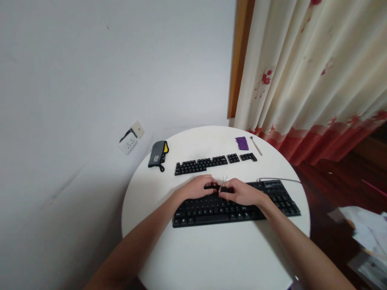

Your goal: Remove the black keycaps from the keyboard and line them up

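A black keyboard (272, 201) lies on the round white table (211, 253), its cable running off to the right. Both my hands sit over its upper middle rows. My right hand (242, 192) pinches a small wire keycap puller (224, 179), whose thin wire loops stick up between the hands. My left hand (196, 188) is curled beside it, fingertips on a black part at the keyboard's top row; I cannot tell whether it grips anything. Behind the keyboard, loose black keycaps (201, 164) are laid out in keyboard order, with smaller groups (244, 157) to the right.
A grey and yellow pouch (157, 154) lies at the table's back left. A purple cloth (242, 142) and a thin brush (256, 146) lie at the back right. A wall socket (130, 139) is on the left; a curtain (302, 80) hangs on the right.
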The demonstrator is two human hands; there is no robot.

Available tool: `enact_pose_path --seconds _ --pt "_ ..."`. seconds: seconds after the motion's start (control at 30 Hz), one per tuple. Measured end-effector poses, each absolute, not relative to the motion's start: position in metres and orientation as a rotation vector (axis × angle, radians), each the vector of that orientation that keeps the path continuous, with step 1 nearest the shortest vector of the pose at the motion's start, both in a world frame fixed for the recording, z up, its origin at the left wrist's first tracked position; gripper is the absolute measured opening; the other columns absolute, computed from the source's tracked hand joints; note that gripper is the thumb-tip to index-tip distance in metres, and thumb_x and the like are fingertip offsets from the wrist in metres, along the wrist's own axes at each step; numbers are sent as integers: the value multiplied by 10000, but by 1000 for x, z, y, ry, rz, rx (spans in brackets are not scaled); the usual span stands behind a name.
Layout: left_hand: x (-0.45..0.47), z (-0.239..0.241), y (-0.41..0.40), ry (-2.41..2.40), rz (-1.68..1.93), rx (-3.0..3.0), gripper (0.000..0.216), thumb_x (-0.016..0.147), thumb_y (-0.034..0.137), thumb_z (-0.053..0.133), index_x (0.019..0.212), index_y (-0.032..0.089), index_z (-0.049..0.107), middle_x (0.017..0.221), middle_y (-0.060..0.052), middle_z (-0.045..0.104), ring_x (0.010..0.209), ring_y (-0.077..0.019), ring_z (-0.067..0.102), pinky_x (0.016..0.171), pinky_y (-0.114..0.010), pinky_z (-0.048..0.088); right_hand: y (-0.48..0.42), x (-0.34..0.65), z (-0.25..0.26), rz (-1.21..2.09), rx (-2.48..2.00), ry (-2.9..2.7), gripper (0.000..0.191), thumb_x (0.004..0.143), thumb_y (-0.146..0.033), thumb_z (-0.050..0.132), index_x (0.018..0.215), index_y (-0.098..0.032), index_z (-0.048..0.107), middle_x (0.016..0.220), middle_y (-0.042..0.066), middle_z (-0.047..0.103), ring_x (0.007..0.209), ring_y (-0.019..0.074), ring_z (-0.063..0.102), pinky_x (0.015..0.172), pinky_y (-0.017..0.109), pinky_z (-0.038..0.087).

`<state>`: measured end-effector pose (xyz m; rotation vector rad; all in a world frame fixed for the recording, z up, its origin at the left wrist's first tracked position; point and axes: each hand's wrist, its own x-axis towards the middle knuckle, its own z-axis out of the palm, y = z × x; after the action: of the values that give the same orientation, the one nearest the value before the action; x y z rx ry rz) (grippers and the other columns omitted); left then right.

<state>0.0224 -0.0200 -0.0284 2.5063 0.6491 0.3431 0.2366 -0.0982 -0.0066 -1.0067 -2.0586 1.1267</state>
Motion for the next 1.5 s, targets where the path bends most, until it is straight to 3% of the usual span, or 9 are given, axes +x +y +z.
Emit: enact_pose_path --seconds 0.2,0.4,0.57,0.77,1.1,1.3,1.5 --pt "22 -26 -20 620 357 2494 199 845 280 600 1026 222 659 937 -31 647 854 -180 602 775 -290 459 -102 234 -8 1055 -963 -2143 167 799 -266 611 714 -174 722 641 -15 664 576 137 562 549 226 438" --pt "21 -30 -18 625 369 2491 191 849 251 599 1027 198 642 944 -34 650 857 -178 599 781 -291 463 -99 235 -17 950 -1126 -2107 248 837 -288 588 631 -176 668 559 -5 639 497 136 514 513 241 394" --pt "21 -27 -18 607 361 2494 170 879 279 586 1020 207 646 927 -32 636 852 -173 595 777 -285 470 -92 232 -22 999 -1162 -1962 301 905 -314 498 706 -166 668 622 22 661 580 164 588 579 258 434" --pt "29 -19 -28 648 679 2395 223 916 286 548 1117 212 612 1053 -49 633 964 -172 584 889 -312 458 -80 229 -29 781 -1277 -1628 291 913 -354 503 770 -151 656 714 42 676 652 167 607 634 261 444" --pt "33 -19 -33 654 785 2415 137 878 249 608 1000 188 599 953 -27 634 887 -161 596 841 -297 475 -83 217 -33 755 -1263 -1539 295 913 -371 497 806 -148 657 742 33 663 672 156 579 610 242 422" --pt "33 -19 -32 583 719 2676 136 912 238 556 1025 196 618 1010 -57 630 981 -201 562 912 -363 450 -80 218 -37 781 -1287 -1566 352 924 -371 459 712 -147 629 699 37 665 661 165 581 649 258 423" --pt "34 -15 -37 630 719 2880 172 929 267 527 1030 224 659 1032 -55 605 994 -211 520 885 -380 445 -78 218 -41 722 -1342 -1510 372 892 -404 505 639 -146 597 591 26 610 561 151 530 548 247 381"
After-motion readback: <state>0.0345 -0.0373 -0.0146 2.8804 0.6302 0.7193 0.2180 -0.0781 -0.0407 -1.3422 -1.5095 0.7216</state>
